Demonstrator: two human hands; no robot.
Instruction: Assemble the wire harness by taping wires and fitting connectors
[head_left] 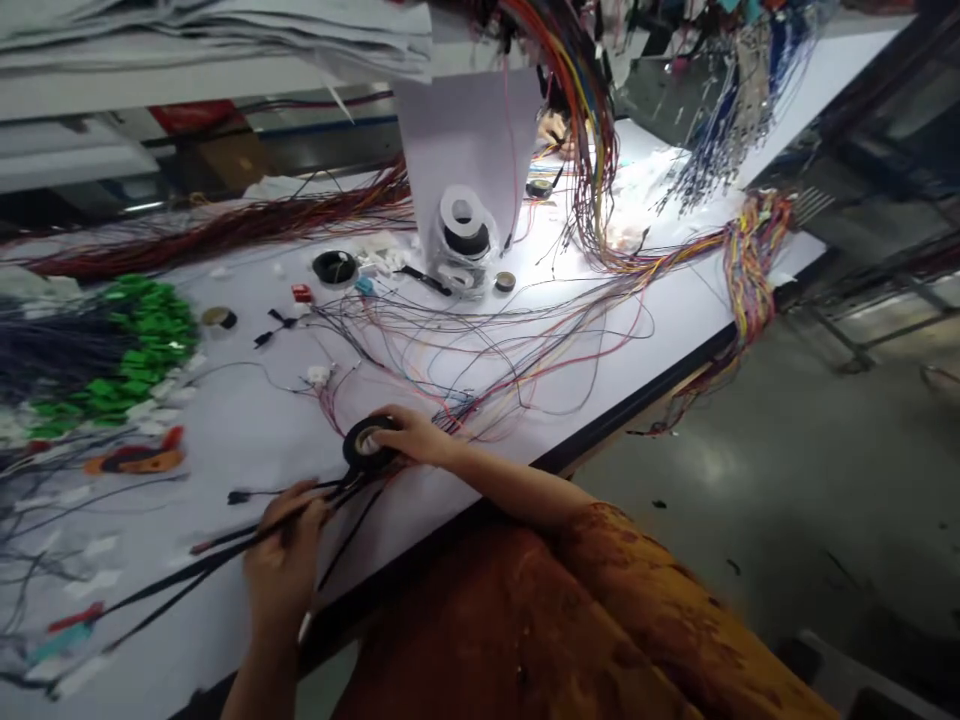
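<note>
My right hand (416,437) grips a roll of black tape (365,441), its fingers on the rim and in the core. Just below the roll, a strip of tape reaches a dark bundle of wires (341,495). My left hand (289,540) is closed around this wire bundle, to the left of the roll. From there the taped branches (180,575) fan out to the lower left, with red and teal connectors at their ends. Thin coloured wires (517,385) run from near my right hand to the upper right. A white connector (318,376) lies behind the roll.
Green connectors (142,350) are heaped at the left, above orange-handled cutters (139,458). More tape rolls (334,267) and a plastic-wrapped stack of rolls (465,235) stand farther back. Wire bundles hang from the shelf (592,130). Another person's hand (553,130) shows behind the divider. The table's dark edge (592,440) runs diagonally.
</note>
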